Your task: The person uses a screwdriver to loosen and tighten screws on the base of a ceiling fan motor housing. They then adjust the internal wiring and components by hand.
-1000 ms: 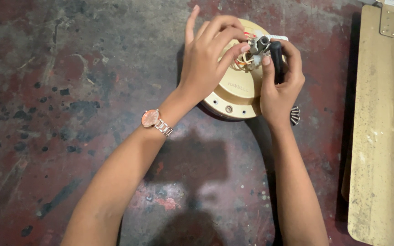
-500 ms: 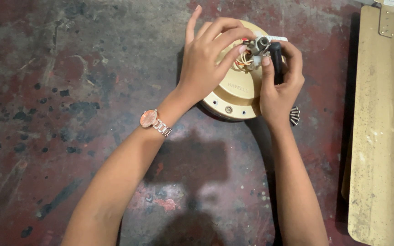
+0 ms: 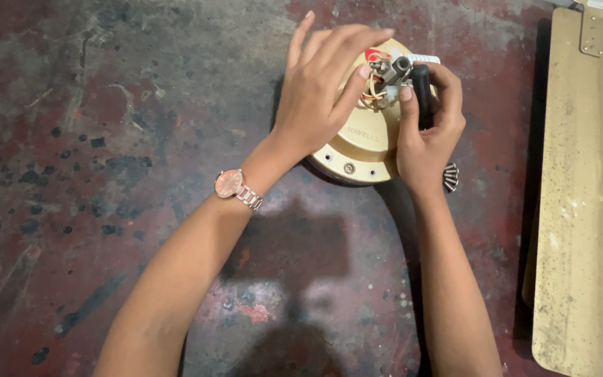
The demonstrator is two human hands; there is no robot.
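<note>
There are no packages, signs or screens here. The only marking is a small line of embossed lettering (image 3: 363, 133) on the gold round motor housing (image 3: 357, 150), upper middle of the frame, the same gold as the metal around it. A pale tag or label (image 3: 598, 3) peeks in at the top right corner.

One head-worn view — straight down, close over both hands at a gold fan motor (image 3: 364, 143) on the floor (image 3: 106, 174).
</note>
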